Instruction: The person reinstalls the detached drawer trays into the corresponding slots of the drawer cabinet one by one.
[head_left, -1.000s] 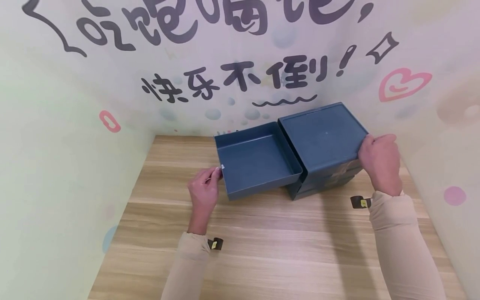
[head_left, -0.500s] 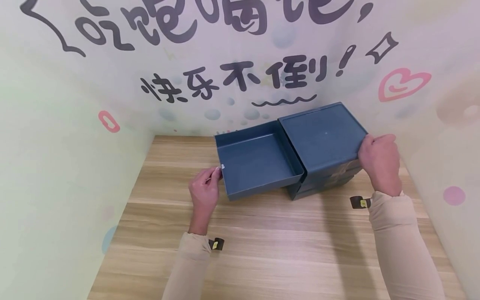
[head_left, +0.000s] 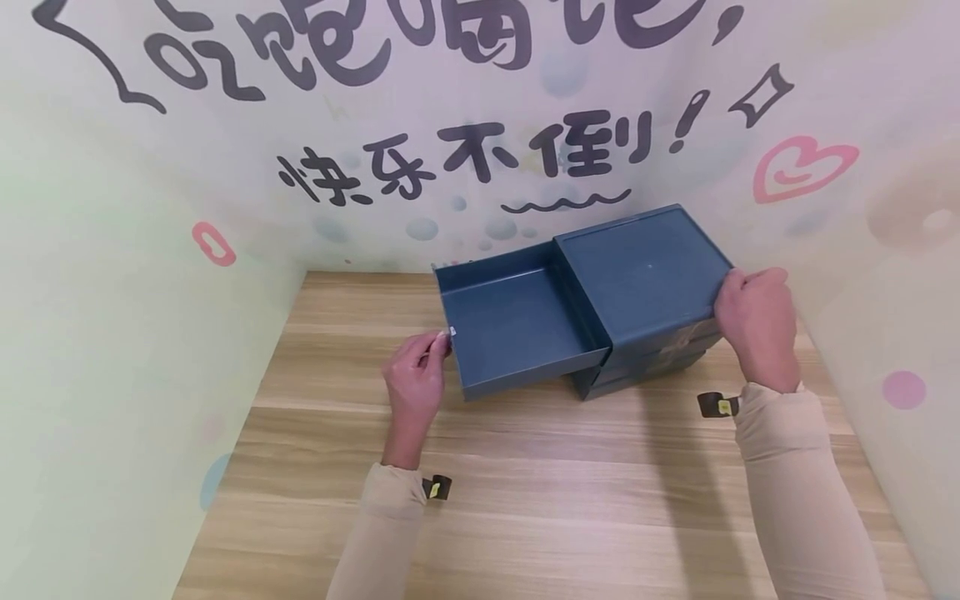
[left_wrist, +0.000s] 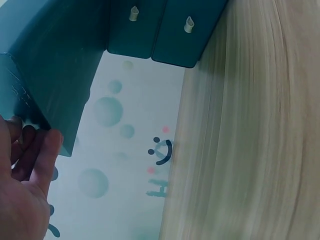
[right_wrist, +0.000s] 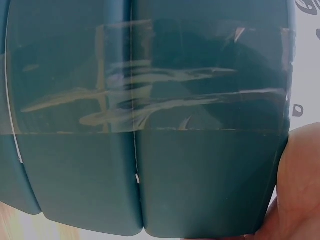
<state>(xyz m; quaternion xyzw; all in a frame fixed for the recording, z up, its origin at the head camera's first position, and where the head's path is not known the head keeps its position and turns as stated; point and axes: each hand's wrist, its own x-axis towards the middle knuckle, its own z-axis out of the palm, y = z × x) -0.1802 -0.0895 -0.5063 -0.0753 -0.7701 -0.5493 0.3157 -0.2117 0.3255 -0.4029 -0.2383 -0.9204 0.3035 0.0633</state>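
Note:
A dark blue plastic drawer cabinet [head_left: 648, 271] stands toward the back of the table, its flat top facing up. From its left side the top drawer [head_left: 517, 321] extends, with nothing inside. My left hand [head_left: 416, 375] pinches the middle of the drawer's front; in the left wrist view the thumb and fingers [left_wrist: 47, 155] close on it at the front panel's edge. At the opposite end, my right hand [head_left: 757, 321] grips the cabinet's top edge, its fingers partly hidden. The right wrist view shows that hand's palm [right_wrist: 302, 185] against the cabinet's edge.
Two lower drawers with small white knobs [left_wrist: 188, 25] are pushed in. Clear tape [right_wrist: 190, 80] runs across the cabinet's side. A wood-grain table [head_left: 525, 500] lies beneath, bounded by printed walls [head_left: 420, 167] at the back and both sides.
The drawer has slid a little to the right into the cabinet, my left hand moving with it. The gap at the cabinet's mouth has narrowed. My right hand keeps its grip.

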